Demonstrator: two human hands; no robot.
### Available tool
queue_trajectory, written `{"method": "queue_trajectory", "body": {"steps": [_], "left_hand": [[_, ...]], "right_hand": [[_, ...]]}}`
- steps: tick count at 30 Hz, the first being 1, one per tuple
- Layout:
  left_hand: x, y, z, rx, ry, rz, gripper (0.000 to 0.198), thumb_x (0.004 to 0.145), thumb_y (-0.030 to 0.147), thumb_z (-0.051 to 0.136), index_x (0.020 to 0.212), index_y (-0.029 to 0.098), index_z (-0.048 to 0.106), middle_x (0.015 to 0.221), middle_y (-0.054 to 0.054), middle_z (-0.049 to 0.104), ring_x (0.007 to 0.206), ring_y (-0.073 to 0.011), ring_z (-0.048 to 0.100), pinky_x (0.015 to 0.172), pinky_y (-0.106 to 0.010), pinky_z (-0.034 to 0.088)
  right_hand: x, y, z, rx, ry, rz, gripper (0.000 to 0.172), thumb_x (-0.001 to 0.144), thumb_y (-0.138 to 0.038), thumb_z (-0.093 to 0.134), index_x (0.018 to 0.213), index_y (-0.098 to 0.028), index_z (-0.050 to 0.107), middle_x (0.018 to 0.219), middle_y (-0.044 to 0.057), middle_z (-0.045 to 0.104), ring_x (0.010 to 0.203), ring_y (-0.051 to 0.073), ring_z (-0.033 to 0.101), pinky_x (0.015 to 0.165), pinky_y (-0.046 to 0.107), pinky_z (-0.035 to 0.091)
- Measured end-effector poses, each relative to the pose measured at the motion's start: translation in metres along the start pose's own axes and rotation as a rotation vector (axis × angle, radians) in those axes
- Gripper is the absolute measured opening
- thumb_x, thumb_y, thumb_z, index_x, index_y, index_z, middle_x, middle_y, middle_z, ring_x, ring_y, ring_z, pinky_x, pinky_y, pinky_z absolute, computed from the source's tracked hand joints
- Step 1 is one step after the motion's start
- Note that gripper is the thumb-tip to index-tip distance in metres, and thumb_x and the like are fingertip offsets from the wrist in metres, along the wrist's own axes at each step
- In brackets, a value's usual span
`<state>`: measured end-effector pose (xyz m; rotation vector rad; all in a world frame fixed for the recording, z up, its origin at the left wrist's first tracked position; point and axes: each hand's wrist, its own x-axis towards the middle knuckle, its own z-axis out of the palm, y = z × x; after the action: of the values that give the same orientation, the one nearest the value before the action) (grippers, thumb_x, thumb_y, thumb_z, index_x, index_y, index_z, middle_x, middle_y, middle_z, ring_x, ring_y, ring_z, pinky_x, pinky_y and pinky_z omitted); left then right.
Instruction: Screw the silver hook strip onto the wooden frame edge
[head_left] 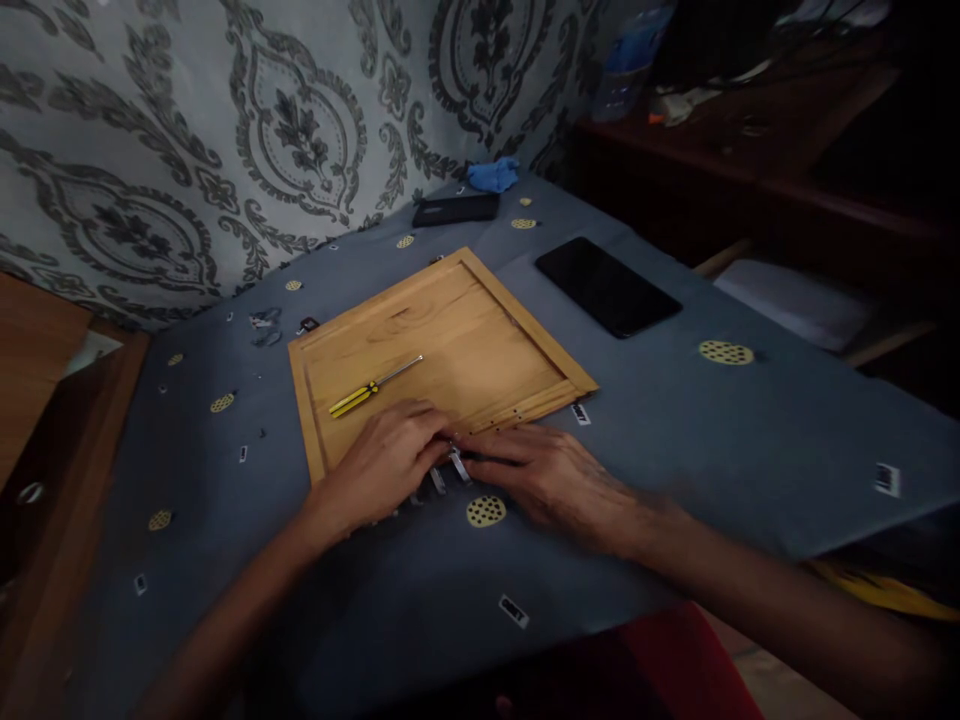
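Observation:
A framed wooden panel (420, 330) lies flat on the cloth-covered table. Both hands are at its near edge, where several small silvery metal hooks (460, 467) stick out towards me. My left hand (390, 450) rests over the panel's near left part, its thumb and fingers closed at the hook's upper end. From the other side, my right hand (551, 475) reaches in with its fingertips pinched at the same hook. The fingers hide how the metal joins the wood. A yellow-handled screwdriver (360, 397) lies on the panel, just beyond my left hand.
A black phone (607, 285) lies right of the panel; a dark flat case (456, 210) and a crumpled blue cloth (493, 175) are at the back. A small clear plastic bag (265, 326) lies left. A bottle (630, 60) stands on the dark desk.

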<state>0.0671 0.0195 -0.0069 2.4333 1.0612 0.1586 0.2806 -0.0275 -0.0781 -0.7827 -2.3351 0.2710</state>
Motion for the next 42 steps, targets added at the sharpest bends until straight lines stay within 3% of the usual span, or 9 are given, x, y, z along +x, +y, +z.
{"method": "queue_trajectory", "body": {"steps": [7,14,21,26,42], "left_hand": [[-0.011,-0.005,-0.008,-0.033,0.018,-0.040,0.014,0.097,0.015,0.052,0.098,0.020,0.065,0.094,-0.002,0.068,0.091,-0.0185,0.064,0.081,-0.032,0.049],[-0.027,-0.021,-0.011,-0.045,0.153,-0.065,0.018,0.100,0.021,0.048,0.104,0.020,0.065,0.100,-0.004,0.071,0.095,-0.0192,0.067,0.083,-0.033,0.051],[-0.023,-0.008,-0.001,-0.016,0.142,0.085,0.027,0.101,0.015,0.044,0.117,0.020,0.066,0.106,-0.006,0.070,0.100,-0.0190,0.065,0.087,-0.033,0.053],[-0.022,-0.005,0.003,0.039,0.145,0.184,0.032,0.099,0.010,0.041,0.111,0.017,0.070,0.105,-0.009,0.069,0.097,-0.0208,0.065,0.084,-0.036,0.055],[-0.025,-0.006,0.003,0.090,0.185,0.219,0.030,0.098,0.008,0.044,0.109,0.017,0.070,0.101,-0.008,0.070,0.094,-0.0195,0.065,0.081,-0.036,0.056]], "right_hand": [[0.002,0.000,-0.002,0.023,-0.009,0.013,0.034,0.090,-0.002,0.052,0.112,-0.020,0.071,0.123,0.008,0.073,0.101,0.020,0.072,0.083,0.036,0.060],[0.002,-0.002,-0.004,0.024,0.002,0.031,0.033,0.091,-0.003,0.054,0.112,-0.021,0.072,0.122,0.006,0.073,0.096,0.020,0.073,0.080,0.035,0.060],[0.002,-0.001,-0.002,0.027,-0.010,0.020,0.031,0.091,-0.004,0.053,0.109,-0.020,0.072,0.125,0.007,0.072,0.102,0.020,0.073,0.083,0.035,0.060],[0.001,0.001,0.000,0.031,0.005,0.012,0.028,0.091,-0.004,0.056,0.107,-0.020,0.072,0.123,0.007,0.073,0.100,0.020,0.073,0.082,0.034,0.060],[0.001,0.000,0.000,0.027,-0.014,0.026,0.031,0.090,-0.003,0.055,0.109,-0.020,0.073,0.124,0.007,0.073,0.098,0.021,0.073,0.082,0.036,0.060]]}}
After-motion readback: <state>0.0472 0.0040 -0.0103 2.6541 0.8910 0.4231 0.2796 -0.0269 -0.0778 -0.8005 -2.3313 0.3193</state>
